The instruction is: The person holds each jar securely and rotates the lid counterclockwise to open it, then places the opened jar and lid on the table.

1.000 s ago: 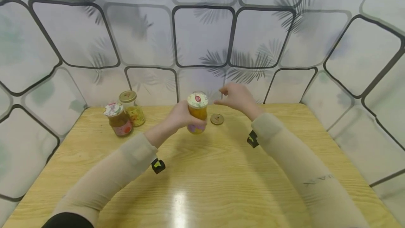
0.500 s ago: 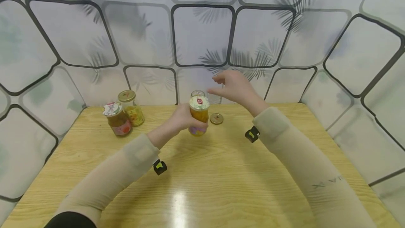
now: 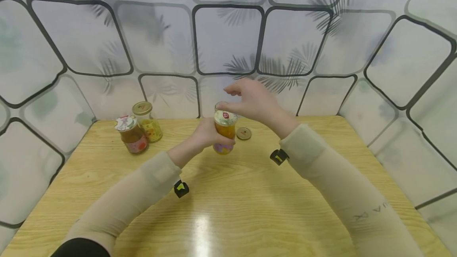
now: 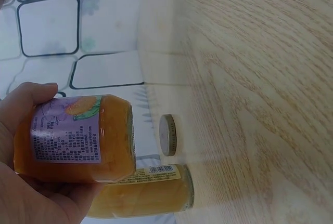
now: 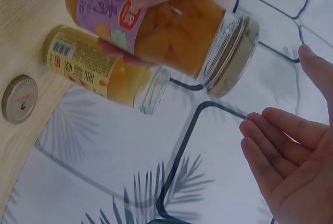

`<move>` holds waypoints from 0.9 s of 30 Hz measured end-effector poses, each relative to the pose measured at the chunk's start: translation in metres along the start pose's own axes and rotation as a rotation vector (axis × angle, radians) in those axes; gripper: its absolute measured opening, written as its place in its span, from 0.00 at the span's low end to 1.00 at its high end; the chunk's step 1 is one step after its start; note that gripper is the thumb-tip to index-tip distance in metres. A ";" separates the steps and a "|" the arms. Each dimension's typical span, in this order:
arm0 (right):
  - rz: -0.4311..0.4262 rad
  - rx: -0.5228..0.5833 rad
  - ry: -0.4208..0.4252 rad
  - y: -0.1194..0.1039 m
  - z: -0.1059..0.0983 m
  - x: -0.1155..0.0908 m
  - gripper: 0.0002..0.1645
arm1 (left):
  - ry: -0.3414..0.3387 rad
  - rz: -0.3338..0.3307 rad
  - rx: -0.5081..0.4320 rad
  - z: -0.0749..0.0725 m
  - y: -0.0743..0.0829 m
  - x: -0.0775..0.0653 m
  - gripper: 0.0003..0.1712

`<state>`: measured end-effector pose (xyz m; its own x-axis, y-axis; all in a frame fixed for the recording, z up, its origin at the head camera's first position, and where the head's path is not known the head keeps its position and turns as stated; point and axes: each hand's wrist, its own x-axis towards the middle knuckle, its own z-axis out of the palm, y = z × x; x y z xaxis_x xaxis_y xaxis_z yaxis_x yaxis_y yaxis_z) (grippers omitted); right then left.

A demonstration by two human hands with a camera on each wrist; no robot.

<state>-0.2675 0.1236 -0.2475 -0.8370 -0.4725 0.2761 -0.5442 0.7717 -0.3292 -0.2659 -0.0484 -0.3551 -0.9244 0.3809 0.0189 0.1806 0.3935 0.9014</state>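
Note:
My left hand (image 3: 207,134) grips a glass jar of orange fruit pieces (image 3: 225,131) with a purple label (image 4: 66,130). This jar is held off the table, and its lid (image 5: 234,57) is on. My right hand (image 3: 251,100) hovers just above and right of that lid, thumb and fingers spread, holding nothing. Behind the held jar, a second jar with a yellow label (image 5: 86,63) stands on the table with its glass mouth uncovered. In the head view it is mostly hidden. A loose gold lid (image 3: 244,133) lies flat to its right.
Two more jars stand at the table's back left: one with a reddish label and a patterned white top (image 3: 133,135), one with a gold lid and yellow contents (image 3: 147,121). A patterned wall covering (image 3: 228,43) rises behind the wooden table (image 3: 228,193).
My right hand has risen and moved left, from above the loose lid to over the held jar's top. My left hand and its jar have shifted slightly right and toward me.

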 end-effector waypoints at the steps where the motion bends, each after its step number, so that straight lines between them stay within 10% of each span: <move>1: -0.012 -0.001 -0.002 -0.002 0.001 -0.001 0.44 | 0.001 0.001 0.004 0.000 -0.001 0.000 0.33; 27: -0.105 0.013 -0.040 -0.004 0.030 -0.012 0.44 | 0.012 -0.015 -0.002 -0.001 0.000 -0.001 0.30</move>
<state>-0.2567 0.1131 -0.2766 -0.7768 -0.5674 0.2732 -0.6295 0.7117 -0.3118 -0.2652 -0.0495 -0.3551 -0.9311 0.3646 0.0106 0.1660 0.3978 0.9023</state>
